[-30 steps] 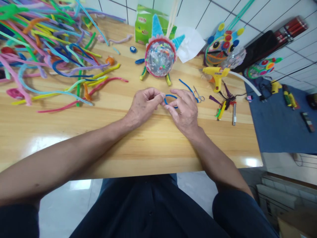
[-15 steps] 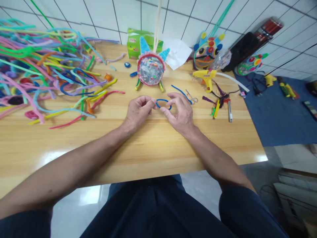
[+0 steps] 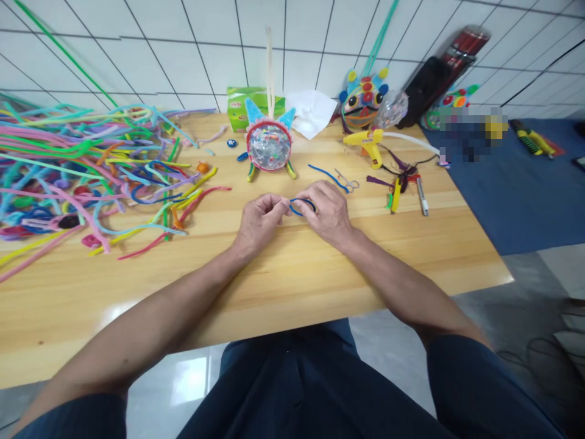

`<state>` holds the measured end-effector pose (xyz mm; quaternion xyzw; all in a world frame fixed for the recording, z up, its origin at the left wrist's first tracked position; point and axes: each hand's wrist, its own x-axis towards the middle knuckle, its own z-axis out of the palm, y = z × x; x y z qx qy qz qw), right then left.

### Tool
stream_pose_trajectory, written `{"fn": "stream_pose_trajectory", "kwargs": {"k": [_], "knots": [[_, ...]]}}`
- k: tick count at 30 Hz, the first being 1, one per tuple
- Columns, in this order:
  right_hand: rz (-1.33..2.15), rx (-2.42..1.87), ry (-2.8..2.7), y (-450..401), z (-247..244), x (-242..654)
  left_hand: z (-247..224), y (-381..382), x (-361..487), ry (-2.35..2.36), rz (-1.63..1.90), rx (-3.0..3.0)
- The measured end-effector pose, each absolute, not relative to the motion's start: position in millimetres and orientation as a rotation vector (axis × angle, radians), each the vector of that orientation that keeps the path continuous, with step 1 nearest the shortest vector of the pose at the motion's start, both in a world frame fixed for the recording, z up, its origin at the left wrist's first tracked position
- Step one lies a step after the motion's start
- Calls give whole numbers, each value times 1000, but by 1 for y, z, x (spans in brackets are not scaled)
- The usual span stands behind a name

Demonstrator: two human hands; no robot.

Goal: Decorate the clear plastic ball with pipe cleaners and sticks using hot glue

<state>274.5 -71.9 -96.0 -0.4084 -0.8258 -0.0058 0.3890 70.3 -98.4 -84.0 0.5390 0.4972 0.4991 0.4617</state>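
Between my hands is a blue pipe cleaner (image 3: 296,211) bent into a small loop above the table. My left hand (image 3: 261,221) pinches one side of it between thumb and fingertips. The fingers of my right hand (image 3: 329,213) curl around the other side, partly hiding it. Just beyond my right hand lie another blue pipe cleaner piece (image 3: 326,174) and a small pair of scissors (image 3: 350,182). Behind my hands stands a round craft figure (image 3: 269,148) with a clear, glittery body, red rim, blue pointed ears and yellow-green legs.
A big heap of colourful pipe cleaners (image 3: 91,164) covers the table's left. To the right are a yellow glue gun (image 3: 371,146), a silver pen-like tool (image 3: 423,198) and a decorated face craft (image 3: 363,107). A green box (image 3: 237,110) and white paper (image 3: 315,116) sit by the tiled wall.
My right hand's fingers have closed in around the blue loop, which looks smaller and more covered. The camera view has shifted, so the table contents sit differently in the picture.
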Motion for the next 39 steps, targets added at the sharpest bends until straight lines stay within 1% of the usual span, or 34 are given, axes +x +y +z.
{"fn": "stream_pose_trajectory", "kwargs": {"k": [10, 17, 29, 35, 39], "knots": [[27, -1047, -2053, -66, -98, 278, -81, -97, 69, 1181, 1273, 1242], [-98, -929, -2096, -77, -92, 272, -82, -95, 71, 1169, 1370, 1120], [-103, -887, -2141, -77, -99, 267, -76, -106, 77, 1178, 1335, 1102], [-13, -897, -2138, -80, -99, 268, -77, -104, 77, 1165, 1344, 1104], [-23, -894, -2103, -78, -98, 271, -76, -100, 76, 1196, 1344, 1027]]}}
